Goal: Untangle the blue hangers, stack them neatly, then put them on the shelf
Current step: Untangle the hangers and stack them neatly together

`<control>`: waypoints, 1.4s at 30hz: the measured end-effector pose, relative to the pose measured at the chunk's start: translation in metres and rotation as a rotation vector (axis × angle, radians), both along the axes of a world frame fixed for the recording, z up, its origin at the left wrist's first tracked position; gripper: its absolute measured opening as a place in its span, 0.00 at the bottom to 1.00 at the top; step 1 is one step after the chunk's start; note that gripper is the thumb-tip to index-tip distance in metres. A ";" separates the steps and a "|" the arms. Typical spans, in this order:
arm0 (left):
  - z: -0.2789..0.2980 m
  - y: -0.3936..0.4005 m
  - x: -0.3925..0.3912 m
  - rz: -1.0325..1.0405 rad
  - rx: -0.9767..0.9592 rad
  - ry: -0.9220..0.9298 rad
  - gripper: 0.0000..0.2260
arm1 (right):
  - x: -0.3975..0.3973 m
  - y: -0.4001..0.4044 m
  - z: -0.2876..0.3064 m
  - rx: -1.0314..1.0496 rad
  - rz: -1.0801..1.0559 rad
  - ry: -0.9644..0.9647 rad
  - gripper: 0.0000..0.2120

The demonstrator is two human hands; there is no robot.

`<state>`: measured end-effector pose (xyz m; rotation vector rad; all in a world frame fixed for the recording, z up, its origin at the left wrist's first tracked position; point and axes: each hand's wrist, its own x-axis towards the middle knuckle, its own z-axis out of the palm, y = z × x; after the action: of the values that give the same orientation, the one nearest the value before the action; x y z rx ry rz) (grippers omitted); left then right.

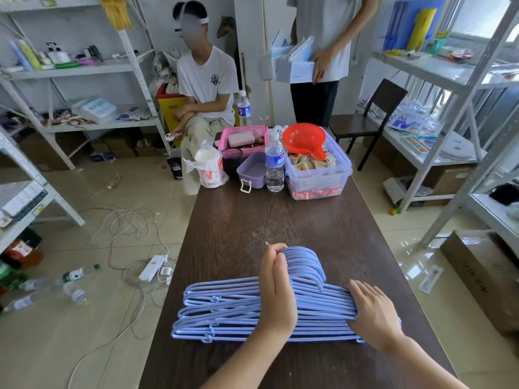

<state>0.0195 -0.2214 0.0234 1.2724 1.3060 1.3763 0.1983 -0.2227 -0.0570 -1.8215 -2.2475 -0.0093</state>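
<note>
Clear bin (317, 181) holds packets (309, 162) and red scoop (304, 141).

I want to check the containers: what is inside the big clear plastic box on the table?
In the clear box, small packets with an orange scoop on top. What lies underneath is covered.
</note>
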 end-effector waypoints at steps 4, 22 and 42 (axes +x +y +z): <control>-0.006 0.000 -0.013 -0.165 -0.006 0.033 0.11 | 0.000 -0.001 0.001 -0.028 -0.001 0.030 0.28; -0.096 0.011 -0.163 -0.216 0.084 1.323 0.28 | 0.011 0.004 -0.013 0.056 -0.053 0.068 0.27; -0.107 0.007 -0.168 -0.050 0.009 1.223 0.23 | 0.019 -0.003 -0.020 -0.056 -0.258 0.320 0.25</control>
<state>-0.1487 -0.2149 -0.0836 2.2605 1.9765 0.4569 0.2172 -0.2259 -0.0766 -1.9685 -1.8058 0.2799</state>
